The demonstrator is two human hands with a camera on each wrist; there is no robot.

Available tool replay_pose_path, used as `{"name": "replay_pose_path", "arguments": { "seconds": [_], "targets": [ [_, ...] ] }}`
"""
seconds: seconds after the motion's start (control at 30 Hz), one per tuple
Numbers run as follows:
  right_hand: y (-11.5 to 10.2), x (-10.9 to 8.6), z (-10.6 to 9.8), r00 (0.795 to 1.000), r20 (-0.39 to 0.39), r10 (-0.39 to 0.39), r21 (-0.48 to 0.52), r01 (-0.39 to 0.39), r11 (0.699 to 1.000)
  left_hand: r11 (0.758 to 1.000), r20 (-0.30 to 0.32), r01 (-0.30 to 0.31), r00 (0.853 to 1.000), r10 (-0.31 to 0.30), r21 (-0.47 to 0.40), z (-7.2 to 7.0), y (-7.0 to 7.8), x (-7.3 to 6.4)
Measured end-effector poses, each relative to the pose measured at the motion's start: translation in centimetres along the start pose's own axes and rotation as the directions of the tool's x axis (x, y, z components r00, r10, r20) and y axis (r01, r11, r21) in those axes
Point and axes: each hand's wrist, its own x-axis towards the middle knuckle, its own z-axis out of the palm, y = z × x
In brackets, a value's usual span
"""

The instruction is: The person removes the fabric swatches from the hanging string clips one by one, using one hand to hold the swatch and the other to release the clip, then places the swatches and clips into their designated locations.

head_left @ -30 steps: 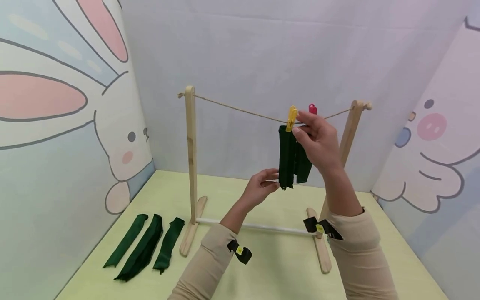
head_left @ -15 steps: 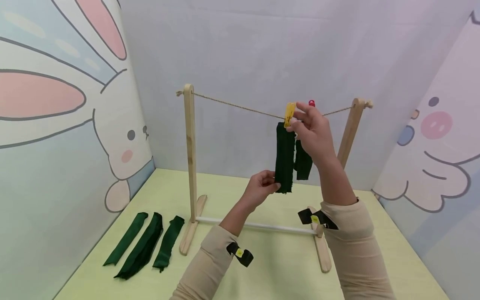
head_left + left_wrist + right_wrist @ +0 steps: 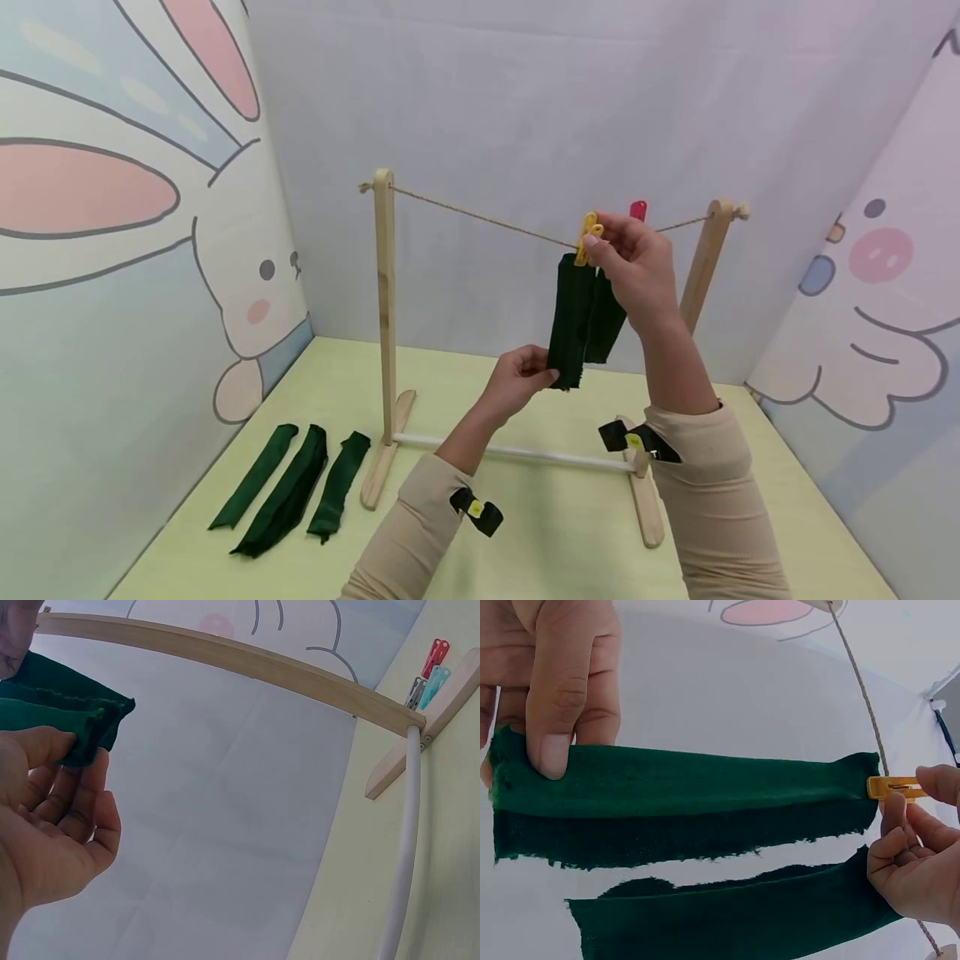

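The frayed green cloth strip (image 3: 572, 325) now slants more, right of the frame's centre; the left hand (image 3: 517, 380) pinches its lower edge, the right hand (image 3: 643, 273) the yellow plastic clothespin (image 3: 582, 252) at its top, beneath twisted rope (image 3: 483, 219) between wooden posts (image 3: 386, 308).

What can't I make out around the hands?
Head: the lower end of the red clothespin and top of the second green strip, behind the right hand.
Left wrist: the upper end of the first green strip, pinched by the left hand; cut off by the left edge.
Right wrist: the handle tips of the yellow clothespin, behind the right hand.
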Motion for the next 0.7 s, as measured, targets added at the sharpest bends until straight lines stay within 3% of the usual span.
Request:
{"name": "replay_pose_path", "arguments": {
  "seconds": [0.33, 0.7],
  "targets": [
    [0.29, -0.47, -0.71, 0.995, 0.029, -0.096, 0.077, 0.094, 0.993, 1.0, -0.006, -0.014, 1.0, 0.014, 0.009, 0.19, 0.2, 0.09],
    [0.24, -0.44, -0.72, 0.995, 0.009, -0.101, 0.18, 0.097, 0.979, 1.0, -0.008, 0.003, 1.0, -0.003, 0.0, 0.54, 0.27, 0.32]
  ]
}}
